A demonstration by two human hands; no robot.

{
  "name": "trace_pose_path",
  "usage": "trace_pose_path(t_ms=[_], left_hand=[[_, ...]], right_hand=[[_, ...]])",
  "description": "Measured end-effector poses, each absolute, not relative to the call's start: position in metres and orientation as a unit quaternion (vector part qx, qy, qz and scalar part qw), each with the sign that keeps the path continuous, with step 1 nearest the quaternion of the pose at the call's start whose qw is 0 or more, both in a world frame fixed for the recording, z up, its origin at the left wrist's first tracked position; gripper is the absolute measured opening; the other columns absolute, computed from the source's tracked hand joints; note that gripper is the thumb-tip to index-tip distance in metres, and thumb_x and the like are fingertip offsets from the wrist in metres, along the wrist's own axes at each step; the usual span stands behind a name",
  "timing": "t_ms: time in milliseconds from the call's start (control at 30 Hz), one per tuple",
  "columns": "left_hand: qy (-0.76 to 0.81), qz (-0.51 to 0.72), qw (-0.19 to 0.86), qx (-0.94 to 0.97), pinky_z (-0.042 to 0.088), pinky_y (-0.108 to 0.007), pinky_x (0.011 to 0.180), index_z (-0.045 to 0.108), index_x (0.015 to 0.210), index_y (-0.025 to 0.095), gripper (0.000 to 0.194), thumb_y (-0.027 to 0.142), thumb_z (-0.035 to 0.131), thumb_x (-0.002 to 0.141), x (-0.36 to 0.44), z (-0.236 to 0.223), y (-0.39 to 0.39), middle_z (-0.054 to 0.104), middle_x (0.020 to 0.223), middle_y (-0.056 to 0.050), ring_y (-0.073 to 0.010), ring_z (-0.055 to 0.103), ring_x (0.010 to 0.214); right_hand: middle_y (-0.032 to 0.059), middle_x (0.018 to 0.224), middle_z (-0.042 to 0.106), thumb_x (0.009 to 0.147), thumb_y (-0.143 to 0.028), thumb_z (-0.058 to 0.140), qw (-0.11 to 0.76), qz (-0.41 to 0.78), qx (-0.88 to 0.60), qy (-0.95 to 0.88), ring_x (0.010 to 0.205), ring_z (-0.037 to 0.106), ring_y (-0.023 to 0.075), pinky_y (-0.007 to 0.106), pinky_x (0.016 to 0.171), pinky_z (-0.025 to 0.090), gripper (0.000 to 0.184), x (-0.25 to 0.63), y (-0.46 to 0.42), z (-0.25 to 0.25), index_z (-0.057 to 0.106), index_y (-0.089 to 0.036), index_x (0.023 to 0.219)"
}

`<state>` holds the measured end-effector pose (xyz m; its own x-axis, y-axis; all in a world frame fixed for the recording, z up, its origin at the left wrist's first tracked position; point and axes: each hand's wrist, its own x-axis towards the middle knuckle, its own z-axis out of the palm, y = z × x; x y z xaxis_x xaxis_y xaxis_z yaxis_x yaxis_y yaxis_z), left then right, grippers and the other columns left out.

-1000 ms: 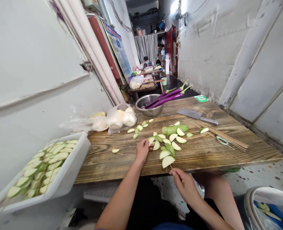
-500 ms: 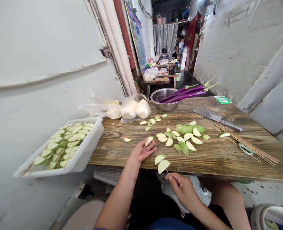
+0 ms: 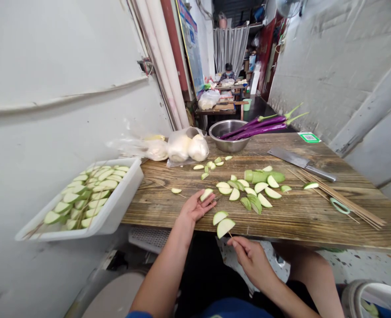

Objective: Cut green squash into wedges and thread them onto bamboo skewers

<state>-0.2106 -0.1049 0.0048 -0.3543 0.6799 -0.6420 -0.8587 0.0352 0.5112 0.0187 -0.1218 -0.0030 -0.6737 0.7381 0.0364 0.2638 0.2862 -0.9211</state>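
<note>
My left hand is palm up over the table's front edge, fingers spread, with a half-round zucchini slice resting between the thumb and fingers. In my right hand, thumb and fingers pinch the lower end of a thin wooden skewer. Two pale half-round slices sit at its upper end, to the right of and below my left hand. Beyond the hands lie loose slices with green skin, beside a partly cut green zucchini.
A white tray of skewered slices stands at the left. Cleaver, bundled skewers and green-handled tool lie at the right. Bagged white vegetables and a steel bowl with purple eggplants are behind. Someone sits far back.
The view has shifted slightly. Both hands keep nearly the same pose, the left with its slice and the right with the skewer. The distant person's head has tipped down.
</note>
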Motion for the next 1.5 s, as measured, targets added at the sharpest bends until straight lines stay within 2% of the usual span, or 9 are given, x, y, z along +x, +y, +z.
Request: trace_pose_path(t_ms=[633,1100,1500], left_hand=[[0.466,0.683,0.558,-0.073,0.052,-0.045,0.076,0.054,0.083,0.011,0.005,0.013,0.054,0.078,-0.2062,0.0049,-0.1051,0.066,0.075,-0.008,-0.0207,0.066,0.073],[0.469,0.683,0.556,-0.068,0.051,-0.045,0.076,0.053,0.084,0.011,0.006,0.012,0.053,0.078,-0.2062,0.0041,-0.1050,0.066,0.075,-0.009,-0.0203,0.066,0.069],[0.482,0.678,0.554,-0.044,0.052,-0.043,0.075,0.053,0.083,0.012,0.004,0.013,0.053,0.079,-0.2035,0.0019,-0.1043,0.066,0.074,-0.009,-0.0196,0.066,0.069]], right_hand=[[0.0023,0.064,0.058,0.086,-0.033,0.039,0.235,0.512,-0.319,-0.762,0.059,0.052,0.0133,0.019,0.045,0.033,0.030,0.0174,-0.1191,-0.0046,0.063,-0.016,0.081],[0.0017,0.065,0.057,0.088,-0.035,0.037,0.211,0.521,-0.317,-0.764,0.056,0.049,0.0119,0.020,0.044,0.029,0.033,0.0203,-0.1198,-0.0057,0.063,-0.015,0.090],[-0.0049,0.048,0.038,0.086,-0.033,0.037,0.206,0.536,-0.318,-0.754,0.042,0.032,0.0092,0.020,0.040,0.024,0.032,0.0189,-0.1173,-0.0051,0.063,-0.015,0.087]])
